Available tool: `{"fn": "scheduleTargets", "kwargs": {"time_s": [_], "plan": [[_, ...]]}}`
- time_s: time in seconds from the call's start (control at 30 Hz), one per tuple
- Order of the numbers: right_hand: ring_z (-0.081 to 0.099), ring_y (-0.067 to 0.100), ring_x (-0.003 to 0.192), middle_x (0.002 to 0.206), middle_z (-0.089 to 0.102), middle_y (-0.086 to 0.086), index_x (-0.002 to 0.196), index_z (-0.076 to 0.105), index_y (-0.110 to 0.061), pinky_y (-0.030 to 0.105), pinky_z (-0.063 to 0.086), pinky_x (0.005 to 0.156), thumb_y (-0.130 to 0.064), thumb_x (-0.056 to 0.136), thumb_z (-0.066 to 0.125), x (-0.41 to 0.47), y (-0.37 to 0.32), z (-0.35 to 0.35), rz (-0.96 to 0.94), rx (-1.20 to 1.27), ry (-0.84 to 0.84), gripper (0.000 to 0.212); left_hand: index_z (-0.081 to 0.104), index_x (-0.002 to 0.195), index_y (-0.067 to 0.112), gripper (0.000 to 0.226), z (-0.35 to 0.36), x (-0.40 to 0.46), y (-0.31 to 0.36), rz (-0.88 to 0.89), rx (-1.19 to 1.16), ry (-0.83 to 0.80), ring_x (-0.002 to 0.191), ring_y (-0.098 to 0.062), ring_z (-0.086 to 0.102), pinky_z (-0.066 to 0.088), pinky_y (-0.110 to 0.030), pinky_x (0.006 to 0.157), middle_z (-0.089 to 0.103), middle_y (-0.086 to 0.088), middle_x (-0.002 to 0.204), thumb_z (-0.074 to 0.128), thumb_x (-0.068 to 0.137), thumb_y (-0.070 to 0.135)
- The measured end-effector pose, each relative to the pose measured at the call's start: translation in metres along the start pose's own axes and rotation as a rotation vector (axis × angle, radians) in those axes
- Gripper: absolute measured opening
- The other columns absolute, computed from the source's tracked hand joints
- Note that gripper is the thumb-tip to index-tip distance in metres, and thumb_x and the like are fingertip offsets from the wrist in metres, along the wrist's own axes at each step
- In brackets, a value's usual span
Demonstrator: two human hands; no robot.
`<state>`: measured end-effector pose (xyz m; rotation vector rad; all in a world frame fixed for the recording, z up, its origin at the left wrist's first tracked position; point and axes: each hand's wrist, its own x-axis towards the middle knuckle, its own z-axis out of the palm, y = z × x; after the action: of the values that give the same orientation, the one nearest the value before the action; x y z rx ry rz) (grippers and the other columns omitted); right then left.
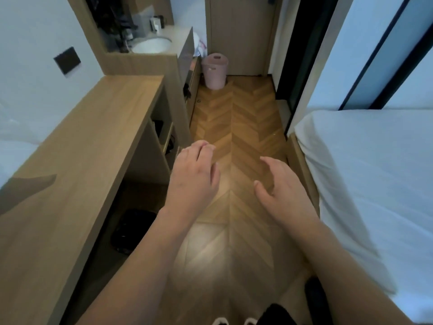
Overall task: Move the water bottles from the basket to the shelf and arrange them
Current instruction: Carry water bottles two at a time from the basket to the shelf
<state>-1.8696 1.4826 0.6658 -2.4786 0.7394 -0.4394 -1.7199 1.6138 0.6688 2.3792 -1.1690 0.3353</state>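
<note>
Left grip (194, 174) released, empty, above floor (236, 127). Right grip (278, 191) released, empty. Worktop (77, 160) left, bed (365, 174) right.

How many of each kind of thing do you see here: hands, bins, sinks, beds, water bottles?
Hands: 2, the left hand and the right hand, both empty
Bins: 2, the pink bin and the black bin
Sinks: 1, the white sink
Beds: 1, the white bed
Water bottles: 0 in view
Total: 6
</note>
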Motion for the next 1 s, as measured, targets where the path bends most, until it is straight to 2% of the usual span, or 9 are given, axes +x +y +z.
{"fn": "scheduleTargets", "kwargs": {"time_s": [0.17, 0.37, 0.5, 0.6, 0.7, 0.8, 0.93, 1.0], "plan": [[0.039, 0.011, 0.134, 0.144, 0.047, 0.002, 0.143, 0.042, -0.015, 0.013, 0.017, 0.105, -0.026, 0.094, 0.059, 0.115, 0.073, 0.008, 0.063, 0.003, 0.014, 0.054, 0.056, 0.129, 0.018, 0.036, 0.081, 0.114, -0.005, 0.051, 0.024, -0.075, 0.121, -0.014, 0.052, 0.043, -0.032, 0.107, 0.056, 0.001, 0.131, 0.056, 0.096, 0.031], [0.036, 0.011, 0.138, 0.149, 0.041, -0.003, 0.147, 0.037, -0.022, 0.019, 0.021, 0.107, -0.031, 0.095, 0.056, 0.285, 0.15, -0.021, 0.077, 0.032, 0.033, 0.056, 0.056, 0.13, 0.018, 0.038, 0.145, 0.276, 0.005, 0.038, 0.021, -0.091, 0.121, -0.014, 0.052, 0.044, -0.032, 0.107, 0.055, 0.002, 0.132, 0.058, 0.095, 0.033], [0.037, 0.012, 0.138, 0.151, 0.04, -0.004, 0.149, 0.034, -0.025, 0.024, 0.026, 0.108, -0.034, 0.095, 0.056, 0.394, 0.174, -0.036, 0.036, 0.044, 0.01, 0.059, 0.056, 0.128, 0.017, 0.035, 0.168, 0.374, 0.01, 0.005, 0.017, -0.026, 0.118, -0.013, 0.053, 0.041, -0.027, 0.104, 0.056, 0.002, 0.13, 0.057, 0.096, 0.028], [0.042, 0.012, 0.133, 0.149, 0.041, -0.005, 0.148, 0.035, -0.025, 0.026, 0.032, 0.111, -0.034, 0.095, 0.057, 0.468, 0.187, -0.034, -0.003, 0.063, -0.034, 0.058, 0.054, 0.132, 0.021, 0.038, 0.199, 0.435, -0.004, -0.052, 0.039, -0.059, 0.122, -0.01, 0.05, 0.036, -0.024, 0.105, 0.053, 0.005, 0.134, 0.056, 0.096, 0.032], [0.046, 0.013, 0.128, 0.147, 0.042, -0.005, 0.148, 0.035, -0.025, 0.034, 0.041, 0.109, -0.034, 0.094, 0.057, 0.541, 0.211, -0.023, -0.015, 0.065, -0.098, 0.058, 0.054, 0.133, 0.022, 0.038, 0.239, 0.5, -0.024, -0.077, 0.047, -0.084, 0.123, -0.01, 0.049, 0.038, -0.027, 0.107, 0.052, 0.005, 0.135, 0.056, 0.096, 0.032], [0.052, 0.015, 0.121, 0.147, 0.042, -0.004, 0.147, 0.036, -0.024, 0.034, 0.042, 0.107, -0.033, 0.094, 0.057, 0.631, 0.241, -0.01, -0.023, 0.049, -0.113, 0.058, 0.055, 0.133, 0.019, 0.038, 0.282, 0.579, -0.045, -0.075, 0.069, -0.069, 0.122, -0.014, 0.051, 0.039, -0.028, 0.106, 0.053, 0.003, 0.134, 0.056, 0.096, 0.03], [0.045, 0.014, 0.131, 0.149, 0.04, -0.004, 0.148, 0.035, -0.024, 0.026, 0.034, 0.11, -0.034, 0.094, 0.057, 0.758, 0.271, -0.015, -0.005, 0.005, -0.096, 0.059, 0.054, 0.133, 0.017, 0.04, 0.334, 0.701, -0.07, -0.079, 0.069, -0.091, 0.123, -0.017, 0.051, 0.04, -0.031, 0.106, 0.052, 0.0, 0.136, 0.056, 0.095, 0.029], [0.052, 0.015, 0.124, 0.15, 0.039, -0.006, 0.148, 0.034, -0.028, 0.032, 0.039, 0.11, -0.036, 0.095, 0.057, 0.816, 0.285, -0.029, 0.013, -0.001, -0.096, 0.059, 0.054, 0.132, 0.018, 0.04, 0.354, 0.767, -0.074, -0.058, 0.065, -0.079, 0.122, -0.016, 0.052, 0.041, -0.029, 0.105, 0.053, 0.0, 0.135, 0.055, 0.094, 0.03]]}}
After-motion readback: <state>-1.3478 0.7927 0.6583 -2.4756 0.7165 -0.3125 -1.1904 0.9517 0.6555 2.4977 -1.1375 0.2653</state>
